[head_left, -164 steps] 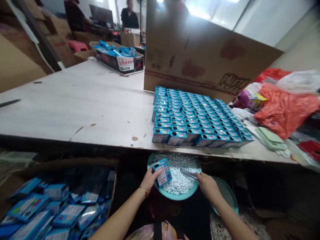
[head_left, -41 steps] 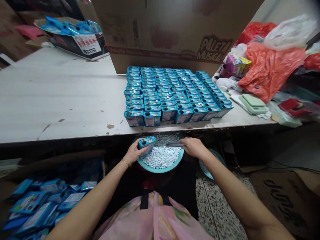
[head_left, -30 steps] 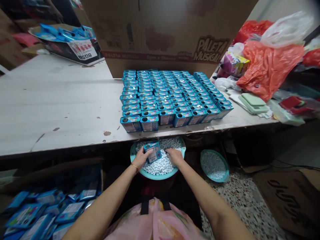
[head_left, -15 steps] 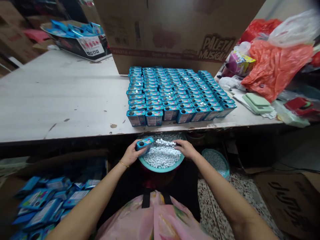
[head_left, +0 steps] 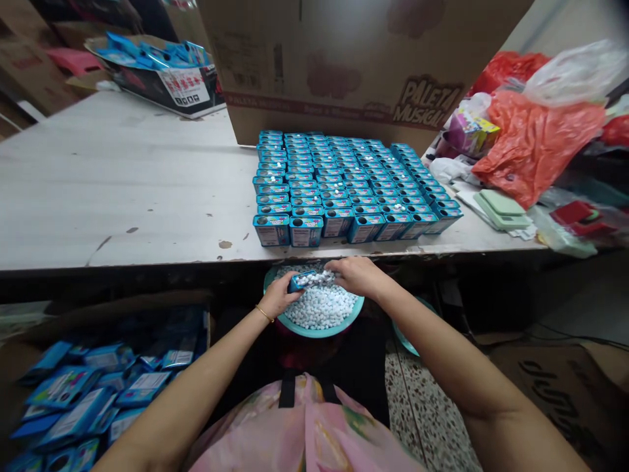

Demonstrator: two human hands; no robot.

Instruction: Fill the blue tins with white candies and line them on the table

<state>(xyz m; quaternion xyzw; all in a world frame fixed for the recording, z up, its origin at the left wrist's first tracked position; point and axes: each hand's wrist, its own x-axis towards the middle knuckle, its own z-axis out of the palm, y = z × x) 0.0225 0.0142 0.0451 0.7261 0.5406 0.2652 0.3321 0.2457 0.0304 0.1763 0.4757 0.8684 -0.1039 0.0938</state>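
Blue box (head_left: 293,284) sits clamped in our left hand (head_left: 278,296), white pellets (head_left: 320,278) at its top; our right hand (head_left: 358,275) curls just beside, its grip unclear. Below our hands lies 1 teal bowl (head_left: 320,333); beyond them, other boxes (head_left: 337,225) stand on the surface (head_left: 162,177).

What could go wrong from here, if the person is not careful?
White pieces heaped at the top of the blue box in the left hand could spill, perhaps mostly into the bowl below. The front boxes stand close to the edge of the table, so a raised hand might knock one.
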